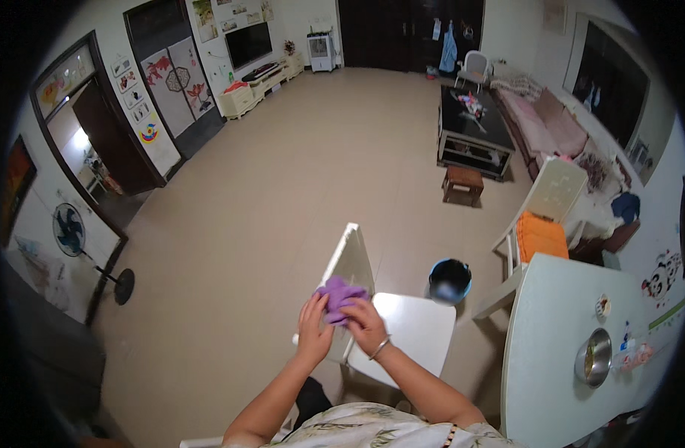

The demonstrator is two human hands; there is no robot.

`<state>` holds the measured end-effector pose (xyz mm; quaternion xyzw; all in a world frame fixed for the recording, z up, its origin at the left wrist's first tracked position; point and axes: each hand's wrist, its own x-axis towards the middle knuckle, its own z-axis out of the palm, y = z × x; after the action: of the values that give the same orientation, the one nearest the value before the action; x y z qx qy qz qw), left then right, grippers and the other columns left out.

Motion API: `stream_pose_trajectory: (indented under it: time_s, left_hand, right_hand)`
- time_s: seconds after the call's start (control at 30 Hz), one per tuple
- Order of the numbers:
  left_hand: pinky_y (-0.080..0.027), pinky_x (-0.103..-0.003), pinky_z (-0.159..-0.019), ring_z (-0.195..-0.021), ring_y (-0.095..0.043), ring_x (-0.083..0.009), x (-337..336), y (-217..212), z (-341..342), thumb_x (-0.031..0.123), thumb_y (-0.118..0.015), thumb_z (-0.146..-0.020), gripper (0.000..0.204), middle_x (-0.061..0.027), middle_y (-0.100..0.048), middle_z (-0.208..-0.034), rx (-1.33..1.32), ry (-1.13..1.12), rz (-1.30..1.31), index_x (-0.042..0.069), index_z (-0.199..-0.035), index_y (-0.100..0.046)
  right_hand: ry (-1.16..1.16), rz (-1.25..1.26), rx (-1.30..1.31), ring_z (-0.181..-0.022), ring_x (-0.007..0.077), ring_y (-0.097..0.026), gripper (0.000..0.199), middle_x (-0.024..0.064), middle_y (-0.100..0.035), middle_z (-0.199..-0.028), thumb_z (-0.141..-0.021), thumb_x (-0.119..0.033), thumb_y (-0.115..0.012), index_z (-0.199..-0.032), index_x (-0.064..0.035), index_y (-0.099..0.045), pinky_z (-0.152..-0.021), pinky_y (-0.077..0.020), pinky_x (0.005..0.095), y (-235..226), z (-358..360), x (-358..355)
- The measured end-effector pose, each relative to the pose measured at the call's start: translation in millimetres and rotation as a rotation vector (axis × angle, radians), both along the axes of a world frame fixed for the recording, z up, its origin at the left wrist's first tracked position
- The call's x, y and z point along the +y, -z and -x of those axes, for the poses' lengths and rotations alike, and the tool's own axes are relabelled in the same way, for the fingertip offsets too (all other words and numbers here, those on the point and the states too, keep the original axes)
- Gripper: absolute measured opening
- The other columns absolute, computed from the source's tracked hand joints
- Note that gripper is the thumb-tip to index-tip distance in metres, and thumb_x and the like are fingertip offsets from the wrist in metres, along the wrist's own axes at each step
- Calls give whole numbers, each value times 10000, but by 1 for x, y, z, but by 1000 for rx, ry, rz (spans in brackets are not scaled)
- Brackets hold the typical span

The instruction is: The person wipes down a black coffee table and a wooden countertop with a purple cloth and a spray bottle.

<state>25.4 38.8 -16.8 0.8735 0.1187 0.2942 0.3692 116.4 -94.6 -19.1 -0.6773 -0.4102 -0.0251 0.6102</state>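
Observation:
A crumpled purple cloth [341, 297] is bunched between my two hands, in front of the backrest of a white chair [417, 332]. My left hand [313, 326] has its fingers closed on the cloth's left edge. From the other side my right hand [366, 324], with a bracelet at the wrist, grips the cloth with bent fingers. Behind the cloth the upright backrest [351, 257] shows its top and far part; the rest is hidden by my hands. Whether the cloth touches the backrest I cannot tell.
Right of the chair stands a blue-rimmed bucket [449, 282]. A pale table [548, 358] at the right holds a metal bowl [594, 358]. Beyond it is a chair with an orange cushion [541, 237]. A brown stool [463, 185] and a black coffee table [477, 123] stand farther off.

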Motion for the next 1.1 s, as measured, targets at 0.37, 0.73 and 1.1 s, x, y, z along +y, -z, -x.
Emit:
stream_pose_trajectory:
  time_s: [0.37, 0.73, 1.1]
  left_hand:
    - [-352, -386, -1070, -1317, -398, -340, 225, -1, -23, 221, -606, -887, 645, -201, -396, -1433, 359, 643, 387, 55, -1443, -324]
    - [-482, -338, -897, -1118, -540, -197, 315, 46, -106, 174, -630, -898, 589, -109, -466, -1372, 571, 844, 617, 67, -1419, -376]
    - [-503, -315, -859, -1070, -550, -176, 485, -7, -307, 128, -659, -878, 655, -121, -468, -1356, 677, 947, 771, 104, -1453, -345]
  right_hand:
    - [441, 442, -35, -1021, 282, -599, 334, 151, -606, -1115, -765, 26, -561, -1050, -85, -692, -887, -494, 344, 17, -98, 141]
    - [614, 575, 58, -1035, 350, -573, 281, 151, -634, -1083, -784, -32, -502, -1016, -76, -654, -923, -455, 412, -24, -161, 189]
    - [595, 512, 476, -818, 183, -637, 281, 102, -659, -853, -830, -67, -561, -1096, -72, -650, -728, -514, 320, -96, -240, 352]
